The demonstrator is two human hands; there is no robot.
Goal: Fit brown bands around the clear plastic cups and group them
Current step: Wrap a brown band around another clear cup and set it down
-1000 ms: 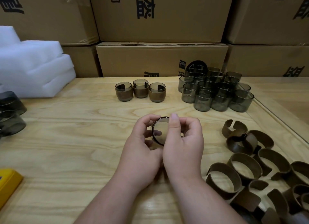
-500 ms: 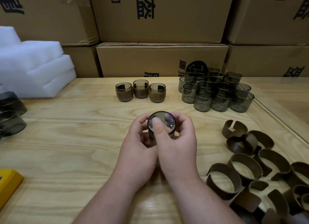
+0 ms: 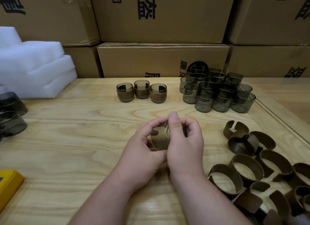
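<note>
Both hands hold one clear cup (image 3: 159,140) on its side above the middle of the wooden table (image 3: 67,140). My left hand (image 3: 142,151) curls around the cup from the left. My right hand (image 3: 185,144) grips it from the right, thumb up over the rim, with a dark brown band (image 3: 184,132) showing between its fingers. Three banded cups (image 3: 141,92) stand in a row at the back centre. A cluster of several bare smoky cups (image 3: 216,92) stands at the back right. Several loose brown bands (image 3: 251,171) lie at the right.
Cardboard boxes (image 3: 161,60) are stacked along the table's back edge. White foam sheets (image 3: 33,65) sit at the back left. More dark cups (image 3: 11,115) lie at the left edge, and a yellow object (image 3: 8,186) at the front left. A glass edge (image 3: 276,124) runs along the right.
The hands have turned the cup: its round base faced the camera half a second ago, and now it lies sideways with the right thumb raised over its rim.
</note>
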